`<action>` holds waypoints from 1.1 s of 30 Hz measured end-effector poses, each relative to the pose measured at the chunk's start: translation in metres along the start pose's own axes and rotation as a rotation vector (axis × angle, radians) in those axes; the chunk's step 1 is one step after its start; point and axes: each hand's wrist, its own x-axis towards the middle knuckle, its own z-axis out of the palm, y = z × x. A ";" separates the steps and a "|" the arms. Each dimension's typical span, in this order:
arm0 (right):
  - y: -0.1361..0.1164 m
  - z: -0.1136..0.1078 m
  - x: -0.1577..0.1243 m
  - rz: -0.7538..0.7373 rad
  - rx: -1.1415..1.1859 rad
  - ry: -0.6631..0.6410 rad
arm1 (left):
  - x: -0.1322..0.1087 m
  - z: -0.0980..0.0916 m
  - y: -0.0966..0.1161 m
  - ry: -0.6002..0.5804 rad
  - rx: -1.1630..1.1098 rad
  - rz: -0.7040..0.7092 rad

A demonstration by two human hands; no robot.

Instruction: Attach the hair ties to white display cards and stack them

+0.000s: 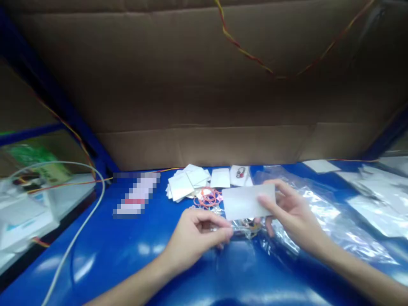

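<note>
- our right hand [293, 210] clamps the white card [240, 202], right of centre.
- our left hand [199, 233] pinches nearer us; on what, we cannot tell.
- we judge the card light, fairly stiff; edges suit holding.

Whatever the left hand [204, 233] has between thumb and forefinger is too small and blurred to identify. The white card [239, 203] hides some of the right hand's [295, 214] fingers and part of the small pieces [250, 228] behind it. At left, a strip [137, 193] is pixelated past reading. The near edge cuts off the left forearm [140, 274] and pale cable [67, 255]; the top edge cuts the twisted wire [225, 30].
</note>
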 end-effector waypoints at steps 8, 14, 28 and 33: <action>-0.004 -0.002 -0.003 0.051 -0.194 -0.093 | -0.003 0.000 0.002 -0.011 0.088 0.024; -0.001 -0.003 -0.007 0.055 -0.260 -0.236 | -0.008 0.002 0.001 -0.036 0.202 0.031; -0.007 -0.002 -0.004 0.096 -0.164 -0.001 | -0.004 -0.001 -0.001 0.002 0.048 -0.002; -0.001 -0.003 -0.006 0.010 -0.306 -0.112 | -0.005 0.000 -0.001 -0.001 0.118 0.044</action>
